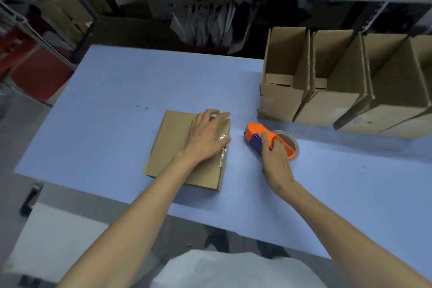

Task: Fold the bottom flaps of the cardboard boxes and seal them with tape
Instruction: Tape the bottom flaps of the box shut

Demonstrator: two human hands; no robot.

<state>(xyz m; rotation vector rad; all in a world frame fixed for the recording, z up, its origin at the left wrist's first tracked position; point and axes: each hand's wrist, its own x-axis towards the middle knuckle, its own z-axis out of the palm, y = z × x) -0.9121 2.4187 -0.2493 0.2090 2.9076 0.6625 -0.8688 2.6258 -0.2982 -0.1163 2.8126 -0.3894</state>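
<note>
From the head camera, a cardboard box point(184, 147) lies bottom-up on the blue counter point(112, 105), its flaps folded shut and a strip of clear tape point(222, 147) running across its right part and down over the right edge. The left hand point(207, 137) rests flat on that strip, fingers spread, gripping nothing. Just right of the box, the right hand point(275, 159) is wrapped around an orange and blue tape dispenser point(266, 139) with a brown roll, which rests on the counter. At the far right edge of the counter, three open boxes point(339, 82) stand upright in a row, touching.
</note>
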